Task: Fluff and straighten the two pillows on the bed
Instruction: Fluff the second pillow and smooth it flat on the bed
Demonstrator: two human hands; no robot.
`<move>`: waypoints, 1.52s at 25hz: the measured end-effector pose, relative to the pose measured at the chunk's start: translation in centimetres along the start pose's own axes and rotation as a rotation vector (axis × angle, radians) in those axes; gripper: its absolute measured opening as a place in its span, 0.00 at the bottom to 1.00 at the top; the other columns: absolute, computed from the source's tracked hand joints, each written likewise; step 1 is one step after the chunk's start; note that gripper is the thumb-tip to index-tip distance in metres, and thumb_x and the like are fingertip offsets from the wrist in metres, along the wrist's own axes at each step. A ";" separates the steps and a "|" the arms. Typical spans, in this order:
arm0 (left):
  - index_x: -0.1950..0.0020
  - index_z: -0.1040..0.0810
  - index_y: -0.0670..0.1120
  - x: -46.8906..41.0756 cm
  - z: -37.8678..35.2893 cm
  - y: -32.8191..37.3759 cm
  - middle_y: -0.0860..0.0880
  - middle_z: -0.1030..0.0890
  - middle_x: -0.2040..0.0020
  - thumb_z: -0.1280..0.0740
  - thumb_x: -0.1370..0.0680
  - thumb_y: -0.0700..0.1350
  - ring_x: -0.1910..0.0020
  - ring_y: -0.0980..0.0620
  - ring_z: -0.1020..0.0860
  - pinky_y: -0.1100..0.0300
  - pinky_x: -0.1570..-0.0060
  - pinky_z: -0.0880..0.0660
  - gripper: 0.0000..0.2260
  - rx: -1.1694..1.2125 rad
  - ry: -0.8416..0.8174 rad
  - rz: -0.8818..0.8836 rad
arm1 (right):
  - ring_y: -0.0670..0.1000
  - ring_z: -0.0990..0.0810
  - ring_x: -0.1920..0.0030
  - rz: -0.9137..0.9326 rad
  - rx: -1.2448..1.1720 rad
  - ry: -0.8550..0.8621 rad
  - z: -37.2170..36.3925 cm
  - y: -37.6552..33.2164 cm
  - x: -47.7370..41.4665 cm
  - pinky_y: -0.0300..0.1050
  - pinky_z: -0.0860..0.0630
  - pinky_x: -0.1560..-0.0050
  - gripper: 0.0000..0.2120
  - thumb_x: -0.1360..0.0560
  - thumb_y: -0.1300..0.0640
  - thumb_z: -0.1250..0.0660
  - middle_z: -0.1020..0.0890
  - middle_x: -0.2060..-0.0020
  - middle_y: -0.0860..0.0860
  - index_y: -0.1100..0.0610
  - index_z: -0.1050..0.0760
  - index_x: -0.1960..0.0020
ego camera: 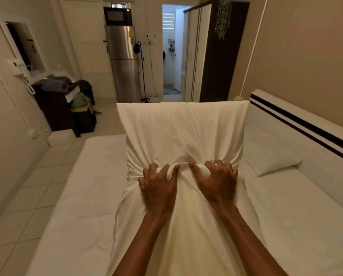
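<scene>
Both hands clamped on the near pillow (183,132), held up off the bed (91,186) w/ its far end raised toward the room. Left hand (158,188) and right hand (218,182) sit side by side, nearly touching, fingers dug into a bunched roll of case fabric across the pillow's mid-section; creases fan out from the grip, so they're squeezing filling + cloth together. Prob reason: pinching the middle shoves stuffing toward the ends, i.e. the fluff step, and lifting it clear lets the fill shift w/o the mattress damping it. Lower part of the case hangs loose toward the person, looks under-filled there. Second pillow (270,158) lies flat on the bed just right of the held one, against the headboard (306,124), near corner pointing out, so a bit skewed; seems not handled yet. Est. progress: early, pillow 1 of 2 mid-fluff, straightening not done for either.
</scene>
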State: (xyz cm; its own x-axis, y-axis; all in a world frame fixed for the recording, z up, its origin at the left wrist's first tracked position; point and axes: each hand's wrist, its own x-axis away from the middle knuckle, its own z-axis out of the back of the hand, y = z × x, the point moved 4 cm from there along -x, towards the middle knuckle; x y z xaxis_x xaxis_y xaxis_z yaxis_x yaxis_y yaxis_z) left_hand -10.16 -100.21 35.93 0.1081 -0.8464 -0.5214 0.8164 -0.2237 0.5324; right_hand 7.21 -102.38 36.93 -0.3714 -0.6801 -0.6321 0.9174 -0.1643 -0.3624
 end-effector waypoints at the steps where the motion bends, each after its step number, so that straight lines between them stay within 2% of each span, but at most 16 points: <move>1: 0.53 0.16 0.51 0.4 -0.6 1.5 0.47 0.20 0.54 0.43 0.21 0.63 0.55 0.43 0.23 0.48 0.54 0.29 0.22 0.008 -0.006 -0.007 | 0.60 0.22 0.61 -0.010 -0.001 0.015 0.7 1.4 -0.3 0.52 0.30 0.57 0.29 0.26 0.28 0.38 0.19 0.66 0.52 0.52 0.22 0.66; 4: 0.52 0.16 0.51 2.4 -3.0 6.5 0.46 0.20 0.52 0.38 0.20 0.61 0.52 0.42 0.23 0.47 0.52 0.30 0.18 0.010 -0.053 -0.024 | 0.60 0.22 0.60 -0.049 0.016 0.006 2.7 7.1 -0.8 0.52 0.30 0.55 0.28 0.26 0.28 0.37 0.18 0.65 0.53 0.52 0.22 0.65; 9: 0.50 0.16 0.52 6.1 -8.3 15.0 0.46 0.20 0.49 0.48 0.21 0.65 0.50 0.42 0.24 0.47 0.50 0.29 0.25 0.013 -0.108 -0.051 | 0.59 0.22 0.59 -0.095 0.029 0.003 5.5 17.6 -1.7 0.52 0.31 0.55 0.29 0.27 0.27 0.38 0.18 0.64 0.52 0.52 0.20 0.64; 21: 0.48 0.16 0.51 10.2 -20.0 29.9 0.45 0.20 0.46 0.44 0.19 0.63 0.48 0.42 0.24 0.48 0.48 0.31 0.22 0.050 -0.253 -0.184 | 0.58 0.22 0.57 -0.282 0.114 0.048 9.7 36.2 -4.2 0.53 0.30 0.53 0.31 0.27 0.25 0.39 0.17 0.63 0.52 0.52 0.18 0.62; 27: 0.47 0.16 0.49 12.2 -26.1 36.2 0.44 0.20 0.48 0.39 0.19 0.61 0.48 0.42 0.25 0.47 0.48 0.31 0.19 0.125 -0.351 -0.215 | 0.57 0.23 0.56 -0.377 0.188 0.079 11.2 43.9 -4.8 0.52 0.30 0.52 0.29 0.28 0.26 0.37 0.18 0.62 0.52 0.52 0.16 0.60; 32: 0.47 0.16 0.49 14.3 -30.6 42.2 0.45 0.21 0.50 0.38 0.19 0.59 0.49 0.42 0.25 0.48 0.49 0.31 0.17 0.125 -0.361 -0.254 | 0.56 0.23 0.56 -0.419 0.220 0.102 12.4 51.4 -5.7 0.52 0.31 0.52 0.29 0.28 0.26 0.37 0.19 0.63 0.51 0.52 0.16 0.60; 38: 0.46 0.15 0.49 18.0 -36.3 50.6 0.45 0.21 0.51 0.39 0.19 0.60 0.50 0.43 0.25 0.49 0.49 0.32 0.18 0.058 -0.360 -0.182 | 0.56 0.23 0.56 -0.403 0.168 0.030 13.7 61.9 -7.9 0.52 0.30 0.52 0.28 0.27 0.27 0.36 0.19 0.62 0.51 0.51 0.16 0.59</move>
State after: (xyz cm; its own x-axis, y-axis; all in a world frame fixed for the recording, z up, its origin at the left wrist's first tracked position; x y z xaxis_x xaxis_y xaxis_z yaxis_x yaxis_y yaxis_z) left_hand 53.65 -109.25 29.29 -0.2491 -0.9032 -0.3496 0.7692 -0.4038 0.4952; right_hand 68.84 -116.95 28.87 -0.7063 -0.5172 -0.4834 0.7078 -0.5278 -0.4695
